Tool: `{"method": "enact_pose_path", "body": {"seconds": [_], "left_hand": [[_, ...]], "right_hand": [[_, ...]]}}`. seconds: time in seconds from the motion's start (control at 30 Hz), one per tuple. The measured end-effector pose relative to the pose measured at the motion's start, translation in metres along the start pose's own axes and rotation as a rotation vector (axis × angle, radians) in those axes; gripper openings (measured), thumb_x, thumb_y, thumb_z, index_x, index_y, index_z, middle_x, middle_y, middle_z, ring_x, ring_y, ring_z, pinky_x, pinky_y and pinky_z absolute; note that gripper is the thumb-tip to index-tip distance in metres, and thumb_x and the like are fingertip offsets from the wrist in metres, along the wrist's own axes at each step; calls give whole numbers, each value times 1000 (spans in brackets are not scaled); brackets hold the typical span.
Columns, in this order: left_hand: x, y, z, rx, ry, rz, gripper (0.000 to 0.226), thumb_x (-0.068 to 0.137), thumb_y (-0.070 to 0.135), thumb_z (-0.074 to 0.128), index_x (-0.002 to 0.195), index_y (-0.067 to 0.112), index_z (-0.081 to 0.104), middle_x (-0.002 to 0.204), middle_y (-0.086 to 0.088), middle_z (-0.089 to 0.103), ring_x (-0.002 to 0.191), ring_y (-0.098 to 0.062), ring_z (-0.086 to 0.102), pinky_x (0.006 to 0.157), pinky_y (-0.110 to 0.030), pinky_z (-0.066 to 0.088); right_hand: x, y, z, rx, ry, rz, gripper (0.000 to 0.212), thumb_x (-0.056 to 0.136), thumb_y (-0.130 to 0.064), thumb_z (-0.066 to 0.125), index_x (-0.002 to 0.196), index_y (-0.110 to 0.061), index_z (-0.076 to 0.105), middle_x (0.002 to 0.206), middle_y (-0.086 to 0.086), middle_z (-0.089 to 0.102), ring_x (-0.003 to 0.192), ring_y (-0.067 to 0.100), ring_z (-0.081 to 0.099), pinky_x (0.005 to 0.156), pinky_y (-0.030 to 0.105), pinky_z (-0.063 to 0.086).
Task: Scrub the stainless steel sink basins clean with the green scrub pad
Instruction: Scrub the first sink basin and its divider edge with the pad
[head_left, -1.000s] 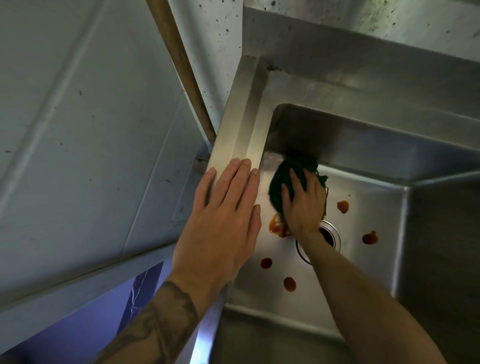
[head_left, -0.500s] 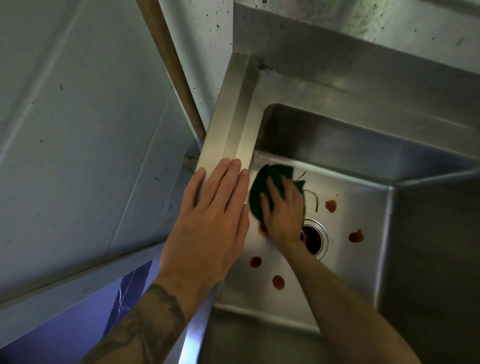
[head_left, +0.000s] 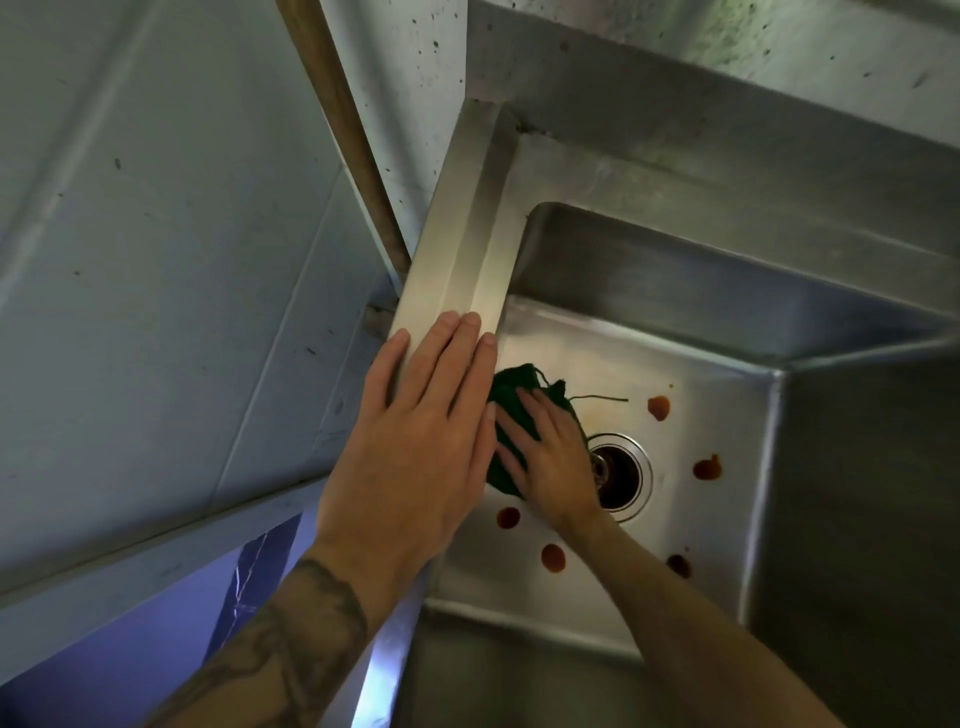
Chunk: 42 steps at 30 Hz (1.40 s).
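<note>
Now the right hand (head_left: 556, 457) lies flat, fingers spread and nearly straight, pressing the green scrub pad (head_left: 511, 397) onto the floor of the sink basin (head_left: 727, 395), just left of the drain (head_left: 621, 475). It grips nothing, only bears down. To do this well, I judge, keep the palm's weight over the pad and work in short overlapping strokes. A loose thread trails from the pad toward the right and could snag at the drain.

The left hand (head_left: 421, 441), also flat with straight fingers, rests on the rim (head_left: 462, 244) at the left, seemingly for support. Five reddish spots (head_left: 658, 407) dot the basin floor, two right of the drain and three nearer. They look like dried sauce and probably need firm rubbing.

The steel is dull and streaked, with steep walls, so the corners may be awkward. Beyond the rim a wooden pole (head_left: 337, 119) runs beside a pale speckled wall (head_left: 156, 208), and a steel back panel (head_left: 701, 93) rises at the far side.
</note>
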<state>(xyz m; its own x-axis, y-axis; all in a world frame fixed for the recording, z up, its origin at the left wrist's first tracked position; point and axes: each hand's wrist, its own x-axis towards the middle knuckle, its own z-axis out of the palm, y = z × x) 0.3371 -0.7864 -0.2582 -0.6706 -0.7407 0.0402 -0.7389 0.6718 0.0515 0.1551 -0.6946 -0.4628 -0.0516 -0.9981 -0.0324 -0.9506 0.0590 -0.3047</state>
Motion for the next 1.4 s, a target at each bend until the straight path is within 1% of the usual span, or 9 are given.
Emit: {"method": "enact_pose_path", "body": {"seconds": [0.07,0.23,0.43,0.57,0.63,0.83,1.03,1.23,1.4], "left_hand": [[-1,0,1,2,7,-4,57,113,35,29,160,4,38,166,-20,39,157,-34,35,125,-58,33],[0,0,4,-14,28,2,56,112,34,33,160,4,37,166,-20,39,157,-35,35,126,-58,32],[1,0,1,-3,8,-4,57,112,35,28,159,4,38,166,-20,40,156,-34,36,125,-59,35],[0,0,3,16,7,7,57,113,35,28,161,4,35,167,-19,38,157,-34,34,126,-58,33],[0,1,2,10,10,8,57,113,35,29,160,4,36,167,-19,39,157,-34,34,126,-58,33],[1,1,0,-13,8,-1,57,113,34,28,160,4,39,166,-19,40,157,-34,35,124,-59,35],[0,0,3,-5,13,3,57,113,34,30,161,4,37,167,-19,39,158,-34,34,125,-59,33],[0,1,2,-19,26,-9,57,112,34,31,159,3,39,166,-20,40,157,-34,35,125,-58,33],[0,0,4,-7,22,-3,57,113,34,30,161,4,36,167,-19,38,158,-33,33,126,-58,32]], "right_hand": [[2,21,-5,-6,-1,-27,47,109,-45,42,153,-28,46,159,11,43,150,30,37,123,53,30],[45,14,-12,14,162,463,49,109,-47,37,149,-24,51,157,13,44,146,34,40,123,53,32],[-5,10,1,14,3,-25,47,110,-45,41,154,-27,46,161,11,41,152,29,34,125,51,29],[40,22,-9,21,126,379,48,110,-47,37,151,-26,49,159,11,42,147,32,38,125,48,29],[52,3,-8,15,163,468,49,109,-49,36,150,-25,51,157,12,43,146,33,40,123,51,31],[-2,8,0,-7,-5,-40,49,109,-43,47,155,-26,45,162,11,40,154,29,32,123,53,30],[54,-3,-9,26,164,478,49,109,-49,39,149,-24,52,157,12,45,146,33,41,123,51,31],[-11,0,1,11,12,7,50,109,-49,44,153,-25,49,160,11,43,151,31,36,122,51,32],[37,6,-8,40,171,499,47,108,-45,45,149,-22,52,159,12,43,148,32,38,122,53,33]]}}
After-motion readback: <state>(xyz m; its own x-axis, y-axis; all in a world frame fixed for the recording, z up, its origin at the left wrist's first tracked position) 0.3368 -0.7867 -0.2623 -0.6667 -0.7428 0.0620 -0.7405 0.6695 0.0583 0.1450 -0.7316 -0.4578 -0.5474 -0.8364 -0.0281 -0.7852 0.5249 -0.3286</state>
